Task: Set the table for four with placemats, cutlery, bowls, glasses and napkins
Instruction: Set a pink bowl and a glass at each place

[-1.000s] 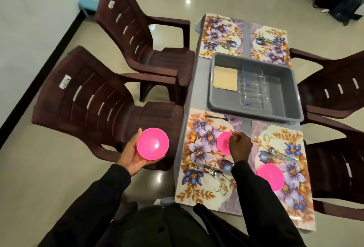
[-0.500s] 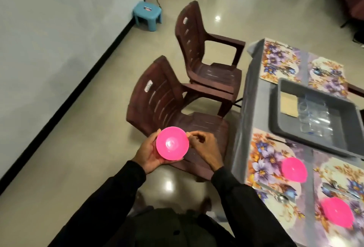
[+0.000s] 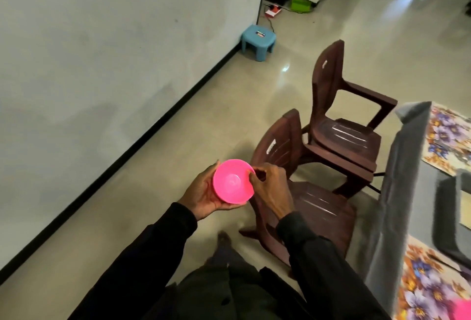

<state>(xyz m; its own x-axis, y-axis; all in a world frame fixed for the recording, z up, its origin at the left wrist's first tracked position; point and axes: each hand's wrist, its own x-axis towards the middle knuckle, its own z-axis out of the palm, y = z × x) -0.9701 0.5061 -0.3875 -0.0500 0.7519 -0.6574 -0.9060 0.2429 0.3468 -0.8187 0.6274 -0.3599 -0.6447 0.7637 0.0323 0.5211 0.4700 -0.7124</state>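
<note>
Dim indoor light, glare patches on glossy floor (image 3: 285,68), motion blur, wide-angle edge distortion

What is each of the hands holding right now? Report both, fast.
Left hand: holding the pink bowl from beneath.
Right hand: pinching the same bowl's rim.
</note>
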